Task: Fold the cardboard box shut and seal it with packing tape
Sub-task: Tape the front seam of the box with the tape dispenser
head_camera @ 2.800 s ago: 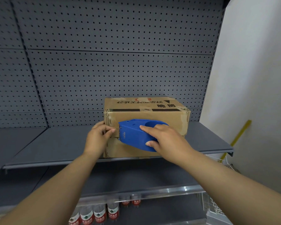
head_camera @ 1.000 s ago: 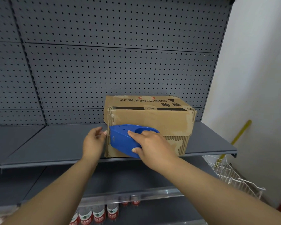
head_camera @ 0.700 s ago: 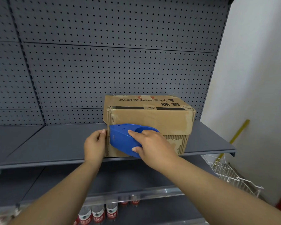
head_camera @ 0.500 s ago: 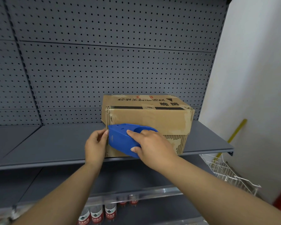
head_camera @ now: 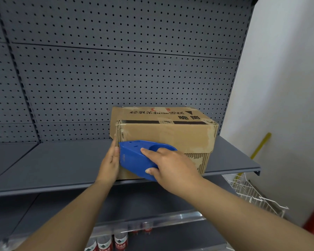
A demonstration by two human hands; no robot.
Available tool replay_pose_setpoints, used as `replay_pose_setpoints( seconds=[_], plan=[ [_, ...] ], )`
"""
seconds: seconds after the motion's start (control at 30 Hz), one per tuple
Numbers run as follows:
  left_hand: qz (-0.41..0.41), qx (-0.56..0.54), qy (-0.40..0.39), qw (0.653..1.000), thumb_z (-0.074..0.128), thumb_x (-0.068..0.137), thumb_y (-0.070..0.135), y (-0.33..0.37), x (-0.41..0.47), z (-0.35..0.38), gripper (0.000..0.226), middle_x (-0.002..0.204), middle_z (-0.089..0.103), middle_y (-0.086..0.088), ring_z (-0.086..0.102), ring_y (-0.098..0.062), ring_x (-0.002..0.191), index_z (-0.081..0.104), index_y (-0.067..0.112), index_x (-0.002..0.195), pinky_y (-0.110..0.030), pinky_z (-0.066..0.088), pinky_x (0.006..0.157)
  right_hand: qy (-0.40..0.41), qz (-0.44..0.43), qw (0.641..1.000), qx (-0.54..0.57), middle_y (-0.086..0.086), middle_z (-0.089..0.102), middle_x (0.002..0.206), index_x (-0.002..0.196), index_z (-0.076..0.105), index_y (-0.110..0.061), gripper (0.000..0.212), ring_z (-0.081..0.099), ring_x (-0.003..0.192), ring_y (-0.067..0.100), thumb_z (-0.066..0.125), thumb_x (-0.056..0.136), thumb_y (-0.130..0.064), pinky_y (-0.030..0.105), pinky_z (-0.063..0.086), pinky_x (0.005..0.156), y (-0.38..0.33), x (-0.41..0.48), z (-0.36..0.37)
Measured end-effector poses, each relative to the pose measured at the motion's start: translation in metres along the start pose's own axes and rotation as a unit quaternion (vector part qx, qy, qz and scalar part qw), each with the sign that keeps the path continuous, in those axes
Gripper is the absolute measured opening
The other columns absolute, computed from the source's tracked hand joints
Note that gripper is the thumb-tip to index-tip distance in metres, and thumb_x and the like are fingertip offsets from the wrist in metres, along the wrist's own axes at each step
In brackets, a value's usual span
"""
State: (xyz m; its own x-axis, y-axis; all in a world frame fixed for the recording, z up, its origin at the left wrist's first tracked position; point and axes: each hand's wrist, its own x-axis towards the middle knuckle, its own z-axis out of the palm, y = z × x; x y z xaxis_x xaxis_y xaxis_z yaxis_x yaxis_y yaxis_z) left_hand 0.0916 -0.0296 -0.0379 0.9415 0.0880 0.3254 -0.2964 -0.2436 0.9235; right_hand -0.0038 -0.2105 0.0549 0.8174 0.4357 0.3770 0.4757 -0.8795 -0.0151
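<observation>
A worn cardboard box (head_camera: 167,134) with black print on top stands on the grey metal shelf (head_camera: 62,163), its flaps folded shut. My right hand (head_camera: 170,167) grips a blue tape dispenser (head_camera: 134,156) held against the box's front face near its left corner. My left hand (head_camera: 110,160) lies flat, fingers straight, against the box's left front edge beside the dispenser. The tape itself is hidden by the dispenser.
A grey pegboard panel (head_camera: 116,69) backs the shelf. Bottles with red labels (head_camera: 105,241) stand on a lower shelf. A white wire basket (head_camera: 252,192) and a yellow stick (head_camera: 259,145) are at the right by the white wall.
The dispenser has slid left along the box's front to its left corner. My left hand opened from a curled pinch to lie flat against the box's left edge.
</observation>
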Motion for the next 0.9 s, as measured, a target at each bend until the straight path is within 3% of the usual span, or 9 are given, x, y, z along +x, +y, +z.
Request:
replay_pose_setpoints(
  seconds=[0.3, 0.6, 0.73, 0.9],
  plan=[
    [0.027, 0.003, 0.030, 0.999, 0.020, 0.087, 0.066, -0.005, 0.002, 0.004, 0.065, 0.143, 0.046, 0.003, 0.042, -0.015, 0.132, 0.033, 0.033, 0.142, -0.045, 0.035, 0.110, -0.045, -0.020, 0.999, -0.020, 0.004, 0.058, 0.104, 0.148, 0.015, -0.034, 0.057, 0.056, 0.096, 0.024, 0.040, 0.097, -0.040, 0.032, 0.041, 0.072, 0.005, 0.001, 0.003],
    [0.028, -0.016, 0.031, 0.999, 0.025, 0.096, 0.049, -0.004, 0.002, 0.006, 0.050, 0.136, 0.053, 0.001, 0.049, -0.016, 0.124, 0.040, 0.028, 0.139, -0.045, 0.039, 0.106, -0.064, -0.031, 0.997, -0.011, 0.004, 0.058, 0.101, 0.148, 0.012, -0.035, 0.058, 0.055, 0.094, 0.023, 0.039, 0.097, -0.042, 0.035, 0.049, 0.076, 0.013, -0.001, -0.006],
    [0.026, 0.037, 0.057, 0.997, 0.026, 0.101, 0.033, -0.002, 0.004, 0.008, 0.043, 0.138, 0.051, 0.001, 0.046, -0.017, 0.126, 0.038, 0.027, 0.141, -0.034, 0.036, 0.106, -0.063, -0.027, 0.998, -0.010, 0.003, 0.059, 0.100, 0.148, 0.012, -0.036, 0.059, 0.055, 0.094, 0.022, 0.039, 0.096, -0.043, 0.035, 0.049, 0.078, 0.028, -0.006, -0.009],
    [0.021, 0.033, 0.071, 0.997, 0.028, 0.100, 0.033, 0.000, 0.002, 0.009, 0.043, 0.142, 0.047, 0.002, 0.043, -0.017, 0.129, 0.036, 0.026, 0.143, -0.034, 0.034, 0.107, -0.073, -0.036, 0.997, -0.017, 0.002, 0.059, 0.105, 0.148, 0.010, -0.036, 0.059, 0.055, 0.099, 0.021, 0.038, 0.097, -0.043, 0.033, 0.048, 0.080, 0.047, -0.018, -0.015]
  ],
)
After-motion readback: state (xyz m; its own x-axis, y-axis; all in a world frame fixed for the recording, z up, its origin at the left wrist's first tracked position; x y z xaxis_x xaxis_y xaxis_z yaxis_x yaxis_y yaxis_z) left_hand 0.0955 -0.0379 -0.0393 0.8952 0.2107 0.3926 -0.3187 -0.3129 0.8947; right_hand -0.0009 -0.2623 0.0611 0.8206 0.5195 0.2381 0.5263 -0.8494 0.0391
